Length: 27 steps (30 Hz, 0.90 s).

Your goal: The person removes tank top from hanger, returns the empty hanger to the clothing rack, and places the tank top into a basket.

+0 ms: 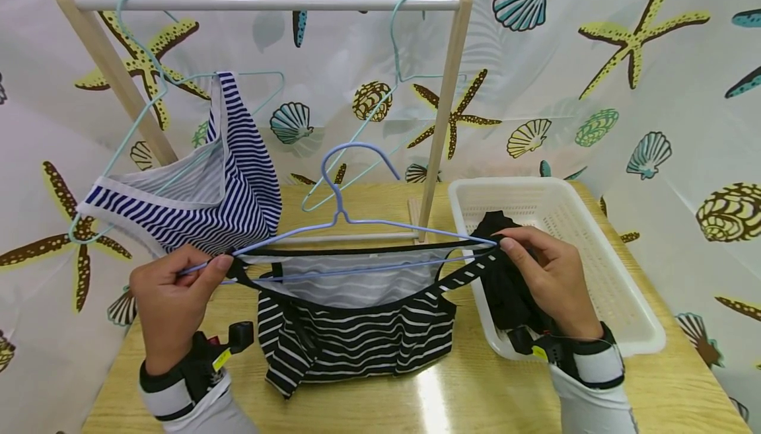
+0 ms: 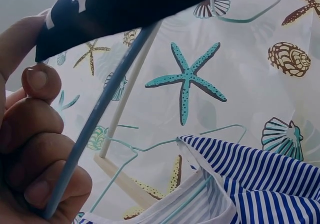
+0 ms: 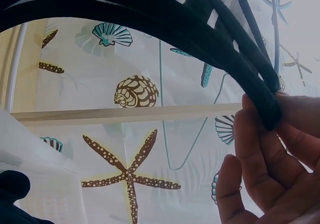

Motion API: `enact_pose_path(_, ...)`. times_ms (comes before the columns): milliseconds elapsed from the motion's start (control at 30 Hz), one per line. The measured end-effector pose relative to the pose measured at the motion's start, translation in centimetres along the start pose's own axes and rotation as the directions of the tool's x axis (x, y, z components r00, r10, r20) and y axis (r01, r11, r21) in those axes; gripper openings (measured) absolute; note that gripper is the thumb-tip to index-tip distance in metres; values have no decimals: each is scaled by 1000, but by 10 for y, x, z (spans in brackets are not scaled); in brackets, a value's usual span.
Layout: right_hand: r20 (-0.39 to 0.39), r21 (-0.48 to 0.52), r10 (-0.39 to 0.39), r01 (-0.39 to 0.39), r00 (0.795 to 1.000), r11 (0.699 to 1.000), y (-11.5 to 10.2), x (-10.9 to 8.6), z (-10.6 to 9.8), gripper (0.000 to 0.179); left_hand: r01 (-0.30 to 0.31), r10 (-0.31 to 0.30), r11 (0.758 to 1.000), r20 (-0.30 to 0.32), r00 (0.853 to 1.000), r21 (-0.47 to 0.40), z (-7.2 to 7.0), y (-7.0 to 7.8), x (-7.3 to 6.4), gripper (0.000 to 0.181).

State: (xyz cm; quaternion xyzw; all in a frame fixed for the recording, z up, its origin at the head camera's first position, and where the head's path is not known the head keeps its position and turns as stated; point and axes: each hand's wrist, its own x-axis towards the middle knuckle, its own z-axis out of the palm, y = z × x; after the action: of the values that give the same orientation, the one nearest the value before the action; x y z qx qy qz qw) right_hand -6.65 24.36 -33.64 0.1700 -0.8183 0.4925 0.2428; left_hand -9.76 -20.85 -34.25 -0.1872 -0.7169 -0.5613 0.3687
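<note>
Left of the blue hanger [image 1: 380,222], blue-striped cloth [image 1: 244,203] hangs on a green hanger [image 1: 135,128] on a rack [image 1: 267,3]. The left hand [image 1: 169,302] grips the blue hanger's left end and the edge of the black-striped cloth [image 1: 368,348], which droops below that hanger. The right hand [image 1: 553,275] pinches the cloth near the hanger's right end. Right of the blue hanger, a white basket [image 1: 600,282] holds black cloth [image 1: 502,295]. Below the blue hanger is a wooden table [image 1: 499,394]; behind it, a sea-picture sheet [image 1: 672,110].
</note>
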Motion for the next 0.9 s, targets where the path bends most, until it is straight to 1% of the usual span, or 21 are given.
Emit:
enact_pose_path(300,-7,3,-12,12,1000,1000,1,-1,0,20,15,-16,1000,-6,1000,-10,-1,-1,0,28)
enact_pose_path(600,-18,9,2,-2,1000,1000,1,-2,0,18,5,-5,1000,-10,1000,-21,-1,0,0,28)
enact_pose_path(733,-19,19,-8,9,1000,1000,2,-2,1,20,11,-12,999,-19,1000,-30,-1,0,0,28)
enact_pose_path(900,-27,6,-10,10,1000,1000,3,-2,2,19,5,-6,999,-35,999,-34,-2,0,0,27)
